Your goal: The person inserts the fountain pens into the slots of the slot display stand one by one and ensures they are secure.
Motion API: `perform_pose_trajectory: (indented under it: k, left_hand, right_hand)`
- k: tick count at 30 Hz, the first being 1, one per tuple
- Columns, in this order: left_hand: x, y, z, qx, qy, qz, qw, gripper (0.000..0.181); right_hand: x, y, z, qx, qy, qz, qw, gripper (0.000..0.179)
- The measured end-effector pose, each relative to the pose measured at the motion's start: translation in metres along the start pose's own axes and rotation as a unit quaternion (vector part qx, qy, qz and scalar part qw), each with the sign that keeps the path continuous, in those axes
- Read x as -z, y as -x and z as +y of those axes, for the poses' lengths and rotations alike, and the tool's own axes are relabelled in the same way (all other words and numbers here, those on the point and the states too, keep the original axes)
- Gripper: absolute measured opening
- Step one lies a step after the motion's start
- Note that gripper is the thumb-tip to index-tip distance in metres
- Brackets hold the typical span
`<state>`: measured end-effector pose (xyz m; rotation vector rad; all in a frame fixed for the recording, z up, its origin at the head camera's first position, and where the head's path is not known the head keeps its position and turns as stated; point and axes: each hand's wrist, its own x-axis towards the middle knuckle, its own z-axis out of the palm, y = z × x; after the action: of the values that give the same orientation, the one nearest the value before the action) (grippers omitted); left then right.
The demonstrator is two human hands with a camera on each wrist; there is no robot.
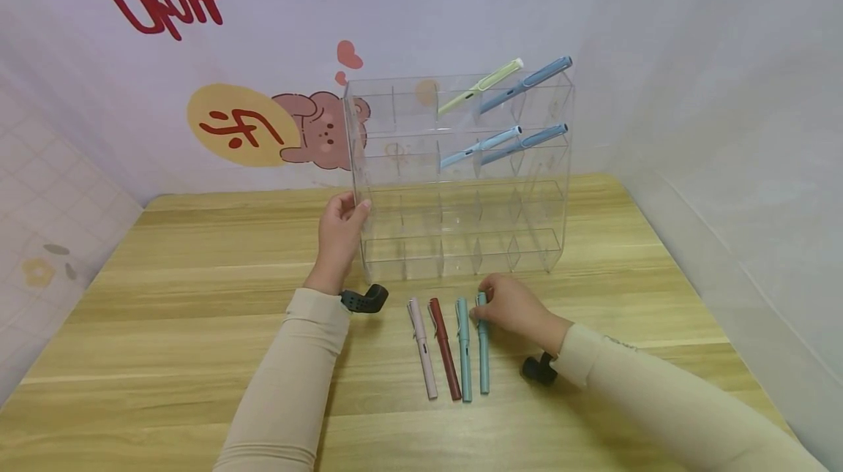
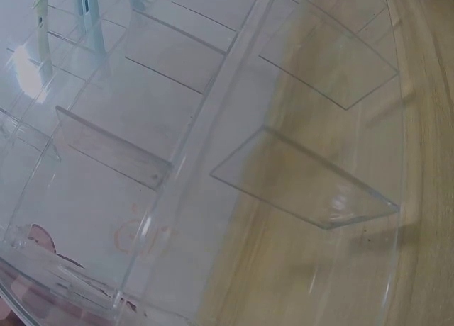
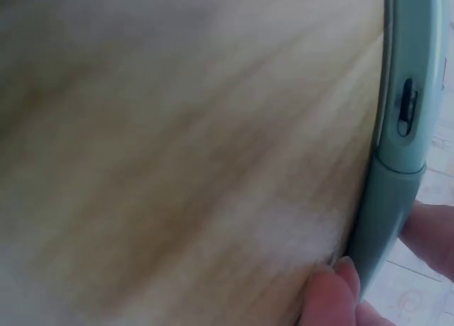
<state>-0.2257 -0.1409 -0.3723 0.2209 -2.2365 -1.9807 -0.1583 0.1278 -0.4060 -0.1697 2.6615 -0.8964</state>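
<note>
While the left hand [image 1: 341, 238] grips the left side of the clear rack [image 1: 421, 267], thumb and fingers closed about its edge, the right hand [image 1: 516, 307] pinches the rightmost teal pen [image 1: 484, 355] near its upper end, fingers and thumb nearly together. Pen is over the table [image 1: 197, 355], just in front of the rack; can't tell if it touches the wood. Judgement: firm, light pinch; raise the pen straight up, lower end free, so its close neighbour isn't rolled. Rack looks light, so the steadying hold is worth keeping.

Beside it, 3 more: teal neighbour [image 1: 465, 349], dark red pen [image 1: 445, 349], pale pink pen [image 1: 424, 347]. In the rack's upper 2 tiers, 4 tilted: yellow-green pen [image 1: 481, 85], light blue pen [image 1: 481, 147], 2 darker blue pens [image 1: 525, 84]. Likely snags: see-through dividers, hard to read, and the right wrist camera [image 1: 538, 369], low near the table.
</note>
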Motion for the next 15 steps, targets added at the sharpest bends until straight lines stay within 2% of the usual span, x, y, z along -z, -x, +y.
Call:
perform_pose_trajectory:
  k: [6, 15]
  left_hand:
    - [-0.0003, 0.0004, 0.0004, -0.002, -0.002, 0.000, 1.0000, 0.041]
    - [0.0006, 0.0007, 0.0011, 0.001, -0.004, 0.001, 1.0000, 0.041]
  right_hand:
    - [0.0000, -0.0027, 0.0023, 0.006, -0.001, -0.004, 1.0000, 0.027]
    - [0.0034, -0.0018, 0.0012, -0.004, -0.017, -0.008, 0.9998, 0.022]
